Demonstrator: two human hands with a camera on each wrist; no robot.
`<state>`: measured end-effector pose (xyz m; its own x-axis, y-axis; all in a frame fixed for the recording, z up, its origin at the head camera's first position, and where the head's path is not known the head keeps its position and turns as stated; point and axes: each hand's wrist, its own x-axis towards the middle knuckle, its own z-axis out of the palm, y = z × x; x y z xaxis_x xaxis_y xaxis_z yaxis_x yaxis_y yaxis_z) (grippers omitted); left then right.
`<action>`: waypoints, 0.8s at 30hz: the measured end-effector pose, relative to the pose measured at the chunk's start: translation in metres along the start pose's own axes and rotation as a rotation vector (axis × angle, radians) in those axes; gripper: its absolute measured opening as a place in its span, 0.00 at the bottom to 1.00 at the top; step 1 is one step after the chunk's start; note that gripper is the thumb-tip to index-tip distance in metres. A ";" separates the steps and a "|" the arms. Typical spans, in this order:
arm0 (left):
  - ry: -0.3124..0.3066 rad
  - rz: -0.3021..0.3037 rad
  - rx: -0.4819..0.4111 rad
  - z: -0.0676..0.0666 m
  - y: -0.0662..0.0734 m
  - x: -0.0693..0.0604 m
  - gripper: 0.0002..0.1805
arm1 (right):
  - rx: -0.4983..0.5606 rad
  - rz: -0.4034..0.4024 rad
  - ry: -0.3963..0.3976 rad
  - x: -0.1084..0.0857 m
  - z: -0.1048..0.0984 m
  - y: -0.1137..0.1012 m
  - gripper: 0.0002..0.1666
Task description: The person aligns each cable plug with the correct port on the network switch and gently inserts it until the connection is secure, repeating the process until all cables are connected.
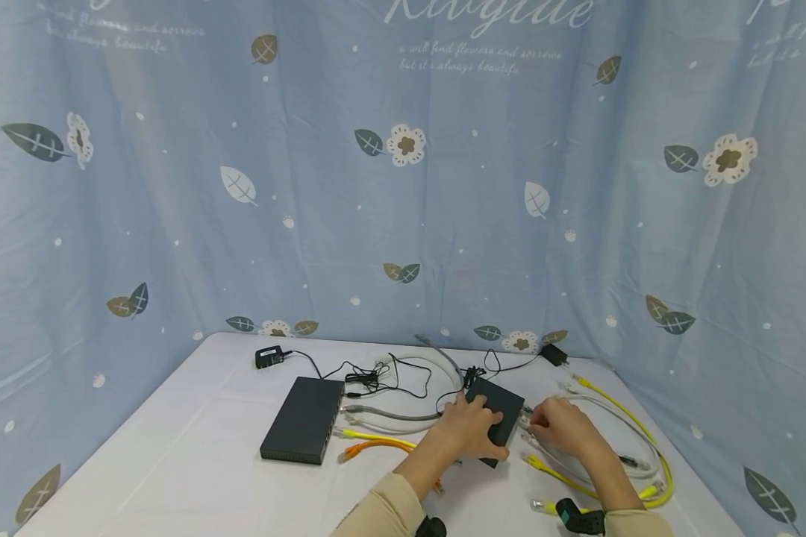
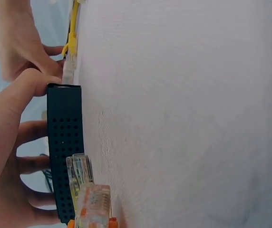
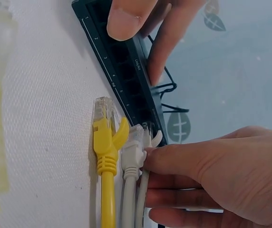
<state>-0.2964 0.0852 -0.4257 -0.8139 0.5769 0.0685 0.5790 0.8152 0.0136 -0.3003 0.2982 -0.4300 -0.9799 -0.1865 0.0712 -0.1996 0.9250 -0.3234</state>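
Observation:
My left hand [image 1: 466,429] grips the smaller black network switch [image 1: 506,401], which lies at an angle on the table. The left thumb [image 3: 124,23] presses the edge by its numbered ports, while the other fingers [image 2: 34,163] spread over its top. At the row's far end, my right hand [image 3: 212,171] pinches a pale network cable [image 3: 142,194] just behind its clear plug. The plug's tip is at the last port; how deep it sits is hidden. Beside it lie a white cable plug [image 3: 131,154] and a yellow cable plug [image 3: 106,142].
A larger black switch [image 1: 302,420] lies to the left. Power adapters [image 1: 269,356] with thin black cords stand behind. Grey cables [image 1: 396,412] and orange cables [image 1: 376,444] lie between the switches. Yellow cables [image 1: 665,477] loop at the right of the white table [image 1: 195,447].

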 end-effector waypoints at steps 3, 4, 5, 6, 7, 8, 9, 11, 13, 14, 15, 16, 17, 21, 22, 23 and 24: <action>0.002 0.005 0.003 0.001 0.000 0.000 0.36 | -0.009 -0.008 0.001 -0.001 0.000 -0.001 0.08; 0.003 0.006 0.002 0.001 0.001 0.000 0.36 | -0.016 -0.013 0.005 -0.001 -0.001 -0.001 0.08; 0.003 0.006 0.003 0.001 0.001 0.000 0.36 | -0.020 -0.018 0.008 -0.001 -0.001 -0.001 0.08; 0.004 0.005 0.003 0.001 0.001 0.000 0.36 | -0.025 -0.019 0.010 -0.002 -0.002 -0.002 0.08; 0.004 0.005 0.005 0.001 0.002 0.000 0.36 | -0.031 -0.022 0.013 -0.002 -0.002 -0.002 0.07; 0.005 0.005 0.006 0.000 0.002 0.000 0.36 | -0.035 -0.024 0.016 -0.002 -0.003 -0.002 0.07; 0.005 0.005 0.009 0.000 0.002 0.000 0.36 | -0.042 -0.028 0.019 -0.002 -0.003 -0.003 0.07; 0.006 0.005 0.019 0.000 0.002 0.001 0.36 | -0.052 -0.031 0.022 -0.002 -0.003 -0.003 0.06; 0.010 0.006 0.034 0.001 0.002 0.001 0.36 | -0.059 -0.034 0.026 -0.001 -0.003 -0.003 0.05; 0.011 0.005 0.040 0.001 0.002 0.002 0.36 | -0.063 -0.036 0.027 -0.001 -0.003 -0.003 0.05; 0.013 0.005 0.048 0.002 0.002 0.002 0.36 | -0.068 -0.038 0.028 -0.001 -0.003 -0.003 0.05; 0.013 0.006 0.054 0.002 0.001 0.002 0.36 | -0.072 -0.039 0.029 -0.001 -0.003 -0.003 0.05; 0.014 0.006 0.058 0.002 0.001 0.001 0.36 | -0.075 -0.040 0.029 0.000 -0.002 -0.003 0.06; 0.017 0.007 0.067 0.002 0.001 0.001 0.36 | -0.081 -0.045 0.022 0.000 -0.001 -0.003 0.07; 0.017 0.007 0.068 0.003 0.001 0.001 0.36 | -0.082 -0.048 0.021 0.000 -0.001 -0.003 0.07; 0.019 0.007 0.068 0.003 0.001 0.001 0.36 | -0.083 -0.052 0.022 0.001 0.000 -0.003 0.07; 0.019 0.007 0.069 0.003 0.000 0.001 0.36 | -0.084 -0.054 0.022 0.001 0.000 -0.003 0.08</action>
<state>-0.2968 0.0860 -0.4284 -0.8083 0.5822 0.0877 0.5796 0.8130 -0.0557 -0.3003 0.2956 -0.4292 -0.9671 -0.2305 0.1075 -0.2502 0.9384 -0.2383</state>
